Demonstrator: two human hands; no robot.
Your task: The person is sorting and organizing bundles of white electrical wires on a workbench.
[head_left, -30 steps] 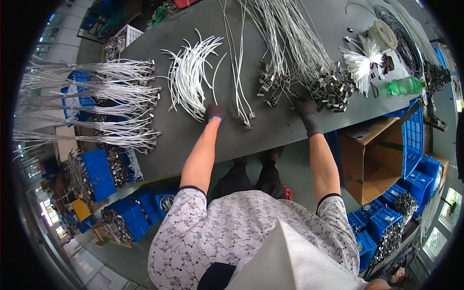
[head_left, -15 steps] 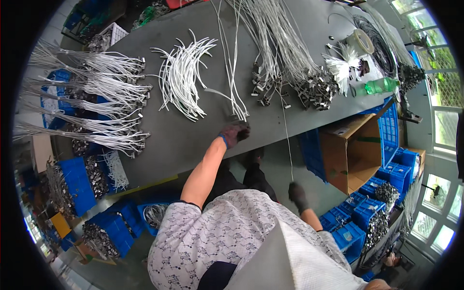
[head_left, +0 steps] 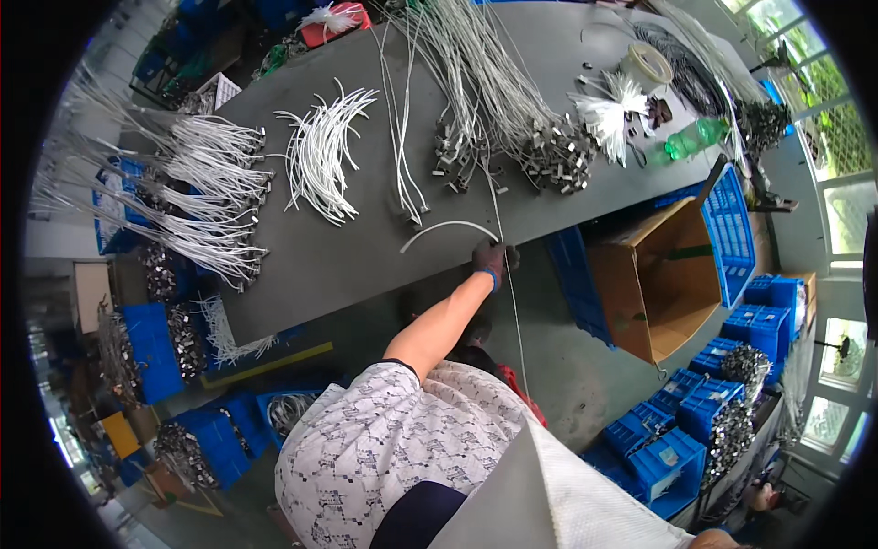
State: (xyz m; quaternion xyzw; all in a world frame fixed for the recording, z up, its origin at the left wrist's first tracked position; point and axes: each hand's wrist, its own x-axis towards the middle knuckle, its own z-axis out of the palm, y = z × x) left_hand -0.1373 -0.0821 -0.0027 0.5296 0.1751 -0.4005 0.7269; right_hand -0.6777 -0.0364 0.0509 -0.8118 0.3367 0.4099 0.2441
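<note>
My left hand (head_left: 492,260), in a dark glove, is at the table's front edge with its fingers closed on one end of a short white tube (head_left: 444,226). The tube curves off to the left over the tabletop. A long thin wire (head_left: 514,316) comes down from the cable bundle, passes at my left hand and runs taut toward my body; whether the fingers also grip it I cannot tell. My right hand is out of sight, behind my body or the pale cap brim. Left of the tube lie a few separate cables (head_left: 400,174) with end fittings.
On the grey table (head_left: 311,261) lie a pile of white tubes (head_left: 320,156), bundled cables with metal ends (head_left: 558,151), more bundles (head_left: 215,201) at left, a green bottle (head_left: 697,137) and a tape roll (head_left: 647,64). A cardboard box (head_left: 654,284) and blue crates (head_left: 672,462) stand at right.
My left hand has moved right from the separate cables to the long wire, now with a white tube in it. My right hand has dropped out of view. The whole view has shifted slightly.
</note>
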